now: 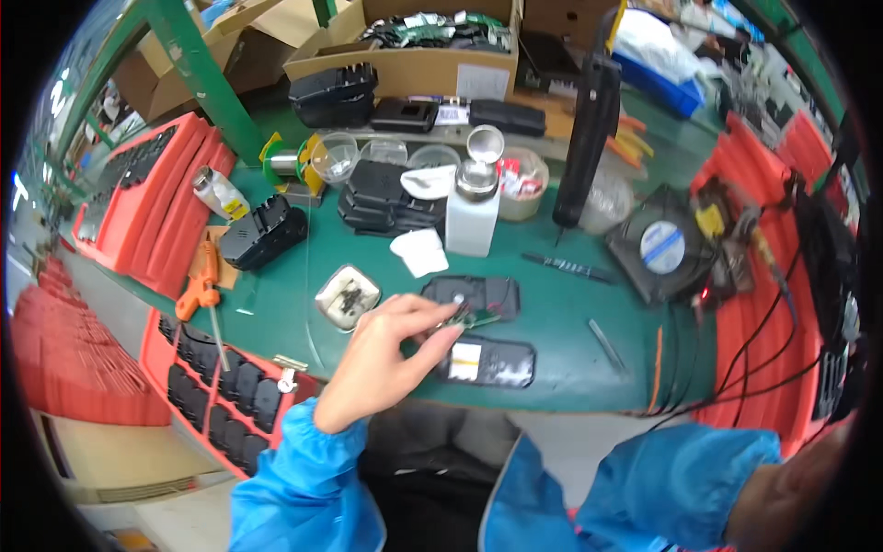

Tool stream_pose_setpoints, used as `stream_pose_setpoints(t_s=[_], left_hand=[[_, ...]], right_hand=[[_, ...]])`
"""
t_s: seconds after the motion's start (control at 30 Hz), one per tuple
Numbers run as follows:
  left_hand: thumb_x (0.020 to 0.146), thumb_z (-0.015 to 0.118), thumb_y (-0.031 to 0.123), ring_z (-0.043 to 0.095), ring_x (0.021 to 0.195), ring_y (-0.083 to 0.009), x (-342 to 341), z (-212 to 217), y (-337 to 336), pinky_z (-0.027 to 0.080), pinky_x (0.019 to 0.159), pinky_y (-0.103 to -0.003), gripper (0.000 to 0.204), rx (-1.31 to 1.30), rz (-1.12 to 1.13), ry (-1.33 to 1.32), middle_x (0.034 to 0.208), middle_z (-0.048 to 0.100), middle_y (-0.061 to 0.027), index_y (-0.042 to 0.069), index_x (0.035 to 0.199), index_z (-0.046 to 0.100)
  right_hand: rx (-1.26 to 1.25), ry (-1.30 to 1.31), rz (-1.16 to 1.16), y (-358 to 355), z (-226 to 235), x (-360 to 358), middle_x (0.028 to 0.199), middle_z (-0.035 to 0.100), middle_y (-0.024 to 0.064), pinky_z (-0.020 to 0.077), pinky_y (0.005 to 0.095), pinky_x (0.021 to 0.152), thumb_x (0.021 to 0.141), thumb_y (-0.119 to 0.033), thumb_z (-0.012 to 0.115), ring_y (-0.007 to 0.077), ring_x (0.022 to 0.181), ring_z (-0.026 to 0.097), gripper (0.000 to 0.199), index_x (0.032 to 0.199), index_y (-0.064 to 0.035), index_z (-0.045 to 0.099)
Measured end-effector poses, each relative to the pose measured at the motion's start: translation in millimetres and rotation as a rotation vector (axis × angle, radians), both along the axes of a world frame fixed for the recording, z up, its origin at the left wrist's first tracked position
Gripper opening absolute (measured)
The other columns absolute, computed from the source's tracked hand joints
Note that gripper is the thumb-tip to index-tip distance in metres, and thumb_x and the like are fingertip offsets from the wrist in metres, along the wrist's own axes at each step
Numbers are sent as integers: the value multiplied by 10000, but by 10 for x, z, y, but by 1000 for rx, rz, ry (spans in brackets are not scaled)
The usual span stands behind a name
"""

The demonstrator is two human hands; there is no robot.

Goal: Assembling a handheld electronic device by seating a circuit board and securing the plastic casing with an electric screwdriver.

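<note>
My left hand (382,357) is over the front of the bench, thumb and index finger pinched on a small green circuit board (483,321) with thin wires. Beneath it lies a black plastic housing (504,294). Just in front, a second black housing (511,361) with a bright rectangular window lies flat. Far to the lower right, my right hand (786,501) is dark and partly cut off by the picture's rim; its fingers cannot be made out. A square white dish (333,287) of small dark parts is left of my left hand.
A white pump bottle (473,221) stands behind the housings, its lid raised. An electric screwdriver (589,138) hangs bit-down. Tweezers (607,345) and a black pen (566,268) lie to the right. An orange-handled tool (198,293) lies left; red trays (170,207) flank the bench. Cables (759,345) trail right.
</note>
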State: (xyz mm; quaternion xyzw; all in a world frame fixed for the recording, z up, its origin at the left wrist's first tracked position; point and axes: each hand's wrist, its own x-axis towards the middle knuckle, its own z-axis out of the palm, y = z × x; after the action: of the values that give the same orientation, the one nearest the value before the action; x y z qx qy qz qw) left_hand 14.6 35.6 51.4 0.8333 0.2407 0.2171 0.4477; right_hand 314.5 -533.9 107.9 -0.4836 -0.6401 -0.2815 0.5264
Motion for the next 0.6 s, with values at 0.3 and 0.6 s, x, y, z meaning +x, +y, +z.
stream_pose_setpoints(t_s=[0.3,0.6], left_hand=[[952,784,137,752,1000,-293,-254,1,-249,580,908,-392,279,75,55,96,1073,788,-157,2,1195,797],[981,755,123,720,971,-289,-25,-145,16,565,876,-387,285,46,4,-38,1055,774,-174,-11,1232,780]], right_hand=[[406,-330,-18,1008,-757,487,813,656,79,443,361,620,1067,-324,645,232,757,483,731,1494,-16,139],[374,-85,-7,1506,-775,16,797,662,84,441,353,603,1055,-295,652,228,720,506,582,1368,-8,253]])
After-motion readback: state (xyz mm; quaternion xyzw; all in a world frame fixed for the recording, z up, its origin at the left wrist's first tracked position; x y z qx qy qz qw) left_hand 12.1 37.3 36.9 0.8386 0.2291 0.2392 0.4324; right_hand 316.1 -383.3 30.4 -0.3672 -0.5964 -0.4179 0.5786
